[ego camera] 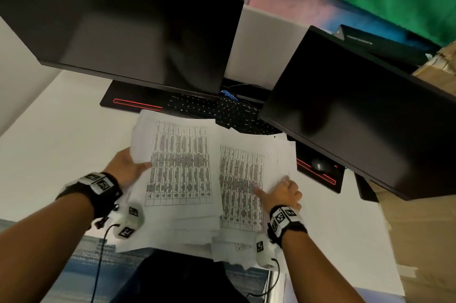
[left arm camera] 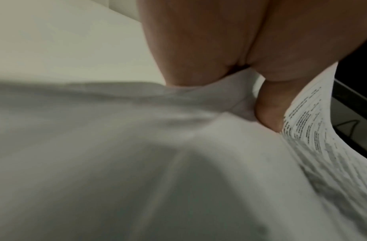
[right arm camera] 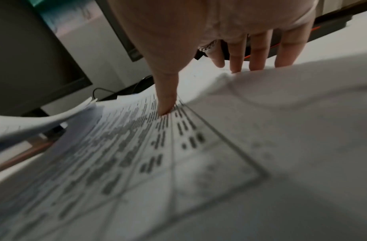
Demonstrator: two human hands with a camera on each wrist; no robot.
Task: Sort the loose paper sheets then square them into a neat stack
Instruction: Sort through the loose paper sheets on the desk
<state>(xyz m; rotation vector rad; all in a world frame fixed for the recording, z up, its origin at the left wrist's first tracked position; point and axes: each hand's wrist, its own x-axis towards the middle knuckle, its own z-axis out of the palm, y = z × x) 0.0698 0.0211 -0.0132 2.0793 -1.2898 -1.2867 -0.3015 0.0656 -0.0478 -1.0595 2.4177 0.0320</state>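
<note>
Several white paper sheets printed with tables lie fanned out on the white desk (ego camera: 49,145). My left hand (ego camera: 125,167) grips the left edge of a lifted bundle of sheets (ego camera: 182,167), thumb (left arm camera: 269,112) on top; the bundle (left arm camera: 314,124) curls upward beside it. My right hand (ego camera: 281,193) holds the right-hand sheets (ego camera: 241,179). Its thumb (right arm camera: 166,104) presses on the printed table (right arm camera: 157,154). Its straight fingers (right arm camera: 259,53) reach behind the raised right edge, tips hidden. More loose sheets (ego camera: 197,233) stick out unevenly toward me.
Two dark monitors (ego camera: 138,31) (ego camera: 357,110) hang over the desk, with a black keyboard (ego camera: 217,108) on a red-trimmed mat just beyond the papers. A mouse (ego camera: 319,164) sits to the right under the monitor. Cardboard boxes (ego camera: 419,228) stand at the right.
</note>
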